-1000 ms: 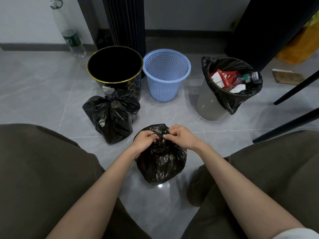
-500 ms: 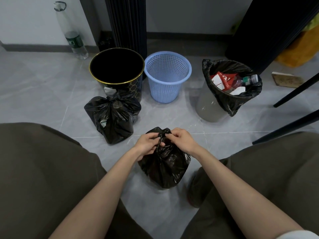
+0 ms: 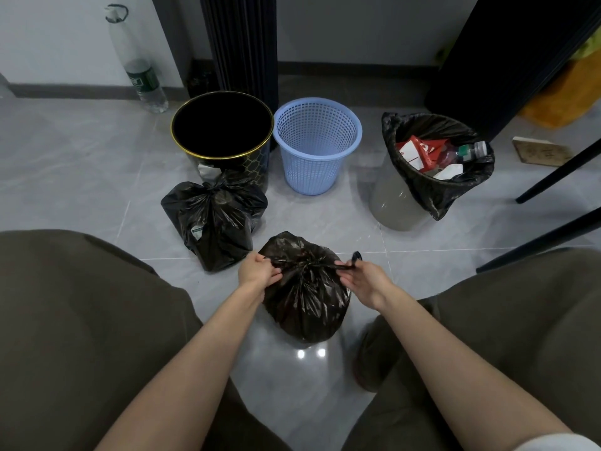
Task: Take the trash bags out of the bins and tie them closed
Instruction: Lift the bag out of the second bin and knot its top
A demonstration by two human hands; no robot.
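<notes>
Standing against the wall at the upper left is a clear plastic bottle (image 3: 143,79), and just right of it the black bin (image 3: 258,164) with the gold rim shows no liner over its edge. Its bag, I judge, is the knotted bag (image 3: 214,222) sitting on the floor against its front. Lower, at centre frame, my left hand (image 3: 255,271) pinches one twisted ear of the bag I am tying (image 3: 305,301), fingers curled tight around the plastic, with the sack itself on the tiles between my knees. The knot sits on top of the sack, midway between my two hands. The ears run out from it along a left-to-right line, so the tightening is a straight pull apart along that line, each hand equally near. My right hand (image 3: 364,281) pinches the other ear between thumb and curled fingers, its loose tail poking up just past them. Above, the blue basket (image 3: 312,170) stands bare of any liner. At the upper right the grey bin (image 3: 395,203) has its black liner (image 3: 432,193) in place, open and full of rubbish. It lies up and to the right of my right hand, the nearer one for reaching it next.
</notes>
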